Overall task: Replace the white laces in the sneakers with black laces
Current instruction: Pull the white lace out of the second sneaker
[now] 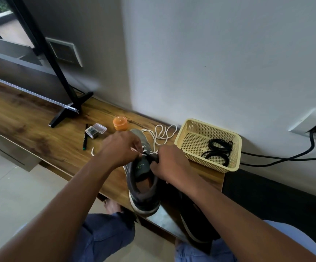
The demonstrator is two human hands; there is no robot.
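A grey sneaker (144, 188) with a white sole stands on the wooden shelf (40, 133), heel toward me. Its white lace (163, 134) is partly threaded through the eyelets and trails in loops behind the toe. My left hand (122, 148) pinches the white lace at the eyelets. My right hand (169, 164) grips the sneaker's right side by the tongue. A second, dark sneaker (197, 222) lies under my right forearm. Black laces (218, 150) lie coiled in a yellow plastic basket (232, 165) to the right.
An orange-lidded jar (120, 123), a clear plastic box (95, 130), a black pen (85, 137) and a short white lace piece (92, 151) lie on the shelf. A TV stand foot (72, 108) is at the left. Black cables (285, 157) run along the wall.
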